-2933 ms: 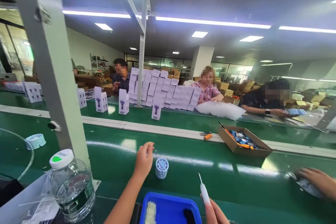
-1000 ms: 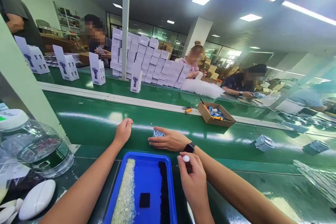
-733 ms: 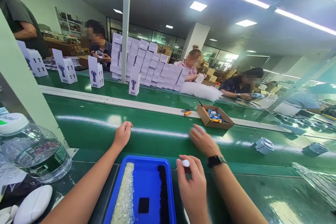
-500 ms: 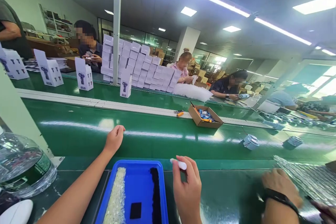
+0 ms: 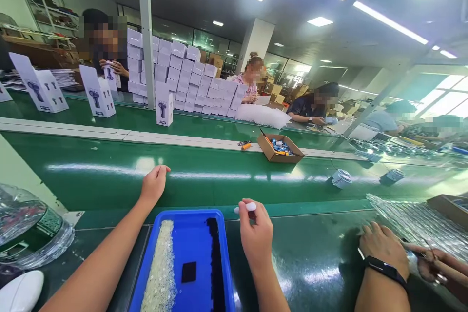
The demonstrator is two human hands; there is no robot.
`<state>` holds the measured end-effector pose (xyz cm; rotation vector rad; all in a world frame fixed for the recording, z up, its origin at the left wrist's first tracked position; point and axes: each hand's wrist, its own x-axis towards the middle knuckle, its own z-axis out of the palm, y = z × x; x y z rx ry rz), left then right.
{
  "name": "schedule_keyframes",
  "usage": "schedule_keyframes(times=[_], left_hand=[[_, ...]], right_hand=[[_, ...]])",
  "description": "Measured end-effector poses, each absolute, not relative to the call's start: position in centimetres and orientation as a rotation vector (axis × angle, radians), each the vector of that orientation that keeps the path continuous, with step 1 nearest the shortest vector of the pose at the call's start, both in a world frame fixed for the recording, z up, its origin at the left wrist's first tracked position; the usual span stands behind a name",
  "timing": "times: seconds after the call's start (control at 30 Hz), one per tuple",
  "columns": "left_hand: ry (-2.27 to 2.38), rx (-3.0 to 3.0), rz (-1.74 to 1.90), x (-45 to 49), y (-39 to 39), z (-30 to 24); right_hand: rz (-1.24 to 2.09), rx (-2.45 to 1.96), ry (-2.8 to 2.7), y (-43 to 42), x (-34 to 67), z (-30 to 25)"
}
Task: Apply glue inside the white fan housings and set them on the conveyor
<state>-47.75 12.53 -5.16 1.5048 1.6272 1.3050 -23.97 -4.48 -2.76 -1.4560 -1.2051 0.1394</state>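
My left hand (image 5: 154, 183) is over the green conveyor belt (image 5: 204, 187), its fingers closed together; whatever may be in them is hidden. My right hand (image 5: 257, 234) pinches a small white rounded piece (image 5: 250, 206) between thumb and fingers, just right of the blue tray's far corner. The blue plastic tray (image 5: 197, 248) lies between my forearms. Along its left side runs a heap of small pale rings (image 5: 161, 268). A strip of black pieces (image 5: 216, 263) lines its right side, and a black square (image 5: 189, 272) lies flat near the middle.
A co-worker's hand with a black wristband (image 5: 383, 248) works at right beside clear plastic wrap (image 5: 402, 214). A cardboard box of parts (image 5: 281, 148) and metallic motor-like units (image 5: 341, 179) sit on the line. At left are a water bottle (image 5: 32, 229) and white boxes (image 5: 97, 95).
The view has shifted slightly. My right hand still pinches the white piece, now turned a little. The co-worker's hands at right have moved closer together.
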Motion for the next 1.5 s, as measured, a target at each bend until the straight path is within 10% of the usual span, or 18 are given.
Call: schedule_keyframes(times=[0.67, 1.5], left_hand=[[1.675, 1.453, 1.315, -47.2, 11.8, -4.8], [1.679, 1.437, 1.313, -47.1, 11.5, -4.6]], right_hand=[[0.65, -1.069, -1.589, -8.4, -30.5, -1.2], [0.514, -1.203, -1.855, -8.0, -29.7, -1.4]])
